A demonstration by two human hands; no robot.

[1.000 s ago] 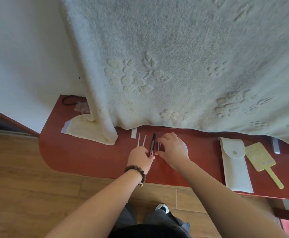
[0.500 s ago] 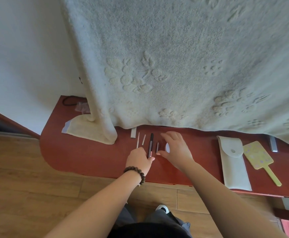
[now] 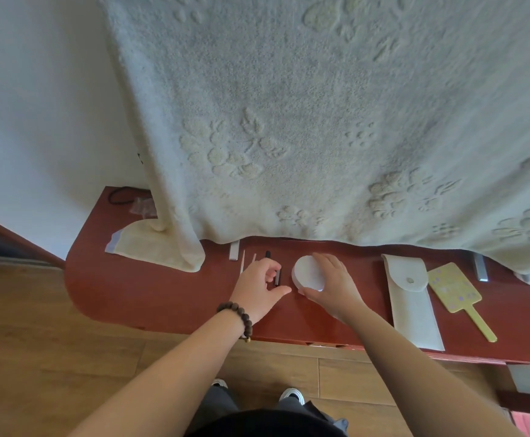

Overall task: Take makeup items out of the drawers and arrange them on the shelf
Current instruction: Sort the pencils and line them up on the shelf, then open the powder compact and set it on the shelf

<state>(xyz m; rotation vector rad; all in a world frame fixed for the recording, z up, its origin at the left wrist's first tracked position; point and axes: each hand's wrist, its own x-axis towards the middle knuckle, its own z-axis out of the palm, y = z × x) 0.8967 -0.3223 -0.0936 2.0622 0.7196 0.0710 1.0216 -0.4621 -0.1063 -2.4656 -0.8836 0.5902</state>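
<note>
On the red shelf [image 3: 162,294], my right hand [image 3: 336,285] grips a white round case [image 3: 308,272], thumb under its near edge and fingers over its far right side. The case is tilted up off the shelf. My left hand [image 3: 257,285], with a bead bracelet at the wrist, lies with curled fingers over a black pen [image 3: 267,254], of which only the far tip shows. A short dark stick [image 3: 277,277] lies between its index finger and thumb. Whether the hand grips either one is unclear. Two thin pale sticks [image 3: 242,261] and a small silver bar [image 3: 234,250] lie just left.
A thick cream blanket [image 3: 289,121] hangs over the back of the shelf. To the right lie a white pouch [image 3: 412,298], a yellow hand mirror [image 3: 454,287] and a silver bar [image 3: 480,269]. A cream cloth [image 3: 150,244] and a black hair tie [image 3: 121,197] lie left. The floor is wood.
My right hand has shifted right and turned the white round case up into view. My left hand has slid forward over the black pen and curled its fingers.
</note>
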